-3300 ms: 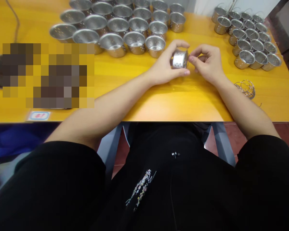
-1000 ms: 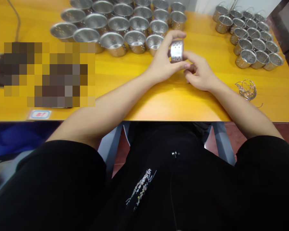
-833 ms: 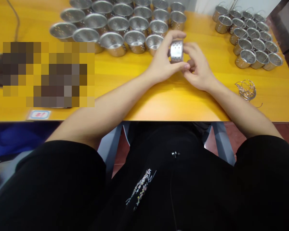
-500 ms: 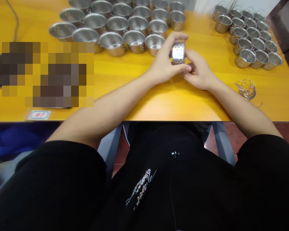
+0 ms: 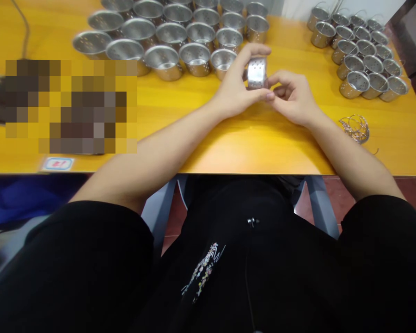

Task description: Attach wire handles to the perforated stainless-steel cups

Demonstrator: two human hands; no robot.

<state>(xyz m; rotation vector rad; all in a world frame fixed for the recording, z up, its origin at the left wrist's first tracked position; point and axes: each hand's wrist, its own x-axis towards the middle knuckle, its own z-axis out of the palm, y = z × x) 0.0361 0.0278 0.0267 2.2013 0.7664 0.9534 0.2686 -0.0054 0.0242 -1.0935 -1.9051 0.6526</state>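
Observation:
A small perforated metal cup lies on its side in the air above the table. My left hand grips it, thumb below and fingers above and behind. At the cup's right side is my right hand, thumb and fingers curled in a pinch close to the left thumb tip. Whatever those fingers hold, if anything, is too small to make out. To the right, a tangled bunch of thin wire handles rests on the table beside my right forearm.
Rows of perforated metal cups without handles stand at the back left. More cups, with wire handles, are grouped at the back right. A pixelated patch covers things at the left, above a small label on the yellow table.
My right hand has shifted slightly right and up, its fingers more curled. The cup has tilted a little in my left hand, which stays in nearly the same place.

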